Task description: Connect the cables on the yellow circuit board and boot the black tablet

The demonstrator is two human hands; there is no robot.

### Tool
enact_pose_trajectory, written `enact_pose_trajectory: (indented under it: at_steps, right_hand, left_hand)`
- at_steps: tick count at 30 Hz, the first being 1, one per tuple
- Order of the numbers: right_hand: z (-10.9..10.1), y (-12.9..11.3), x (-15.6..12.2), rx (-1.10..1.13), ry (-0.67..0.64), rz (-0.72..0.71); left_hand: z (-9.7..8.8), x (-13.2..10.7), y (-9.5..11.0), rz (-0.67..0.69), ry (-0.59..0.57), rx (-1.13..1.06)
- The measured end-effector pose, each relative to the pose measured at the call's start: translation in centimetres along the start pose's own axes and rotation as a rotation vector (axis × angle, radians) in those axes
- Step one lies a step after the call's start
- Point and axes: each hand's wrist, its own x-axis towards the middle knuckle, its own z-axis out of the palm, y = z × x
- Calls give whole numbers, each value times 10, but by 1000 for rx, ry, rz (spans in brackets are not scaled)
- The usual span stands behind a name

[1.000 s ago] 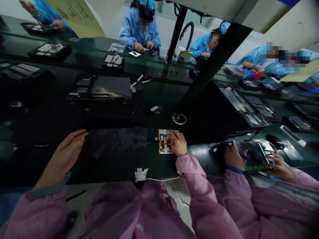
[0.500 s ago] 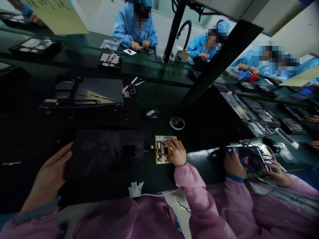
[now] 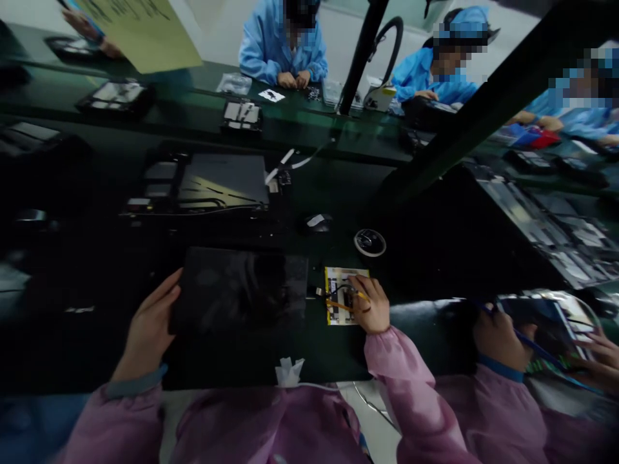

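My left hand (image 3: 152, 319) grips the left edge of a dark flat screen panel (image 3: 242, 290), thumb and fingers closed on it. To the panel's right lies a small board (image 3: 333, 316) with yellow edges. My right hand (image 3: 372, 303) is over this board, its fingers closed around thin cables. An orange ribbon cable (image 3: 341, 305) loops from the board to these fingers. A small metal connector (image 3: 320, 292) sits between panel and board, with a dark lead running toward my fingertips. The exact fingertip contact is partly hidden.
Behind the panel lies an opened device (image 3: 222, 180) with white strips. A computer mouse (image 3: 316, 223) and a round dish (image 3: 370, 242) sit farther back. A dark post (image 3: 464, 122) slants across the right. A co-worker's hand (image 3: 505, 338) works at a tablet beside me. White tape (image 3: 289, 372) hangs at the front edge.
The view has swung left, so everything appears farther right. My left hand still holds the panel. My right hand stays at the board, and the dark lead by its fingers now shows more clearly.
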Motion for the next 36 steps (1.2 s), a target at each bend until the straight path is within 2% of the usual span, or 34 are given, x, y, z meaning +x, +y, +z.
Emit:
enact_pose_trajectory:
  at_steps: [7, 11, 18, 27, 36]
  right_hand:
    - [7, 7, 2, -11, 81, -47]
    - [7, 6, 4, -26, 93, -61]
    - [5, 6, 7, -81, 146, -118]
    - [8, 9, 10, -102, 182, -146]
    - [7, 6, 9, -115, 148, -110]
  left_hand:
    - [6, 5, 1, 23, -82, -222]
    - [8, 7, -2, 46, -56, -291]
    - [13, 7, 3, -16, -37, -507]
    - [13, 8, 2, -5, -71, -581]
    - [12, 8, 1, -13, -79, -613]
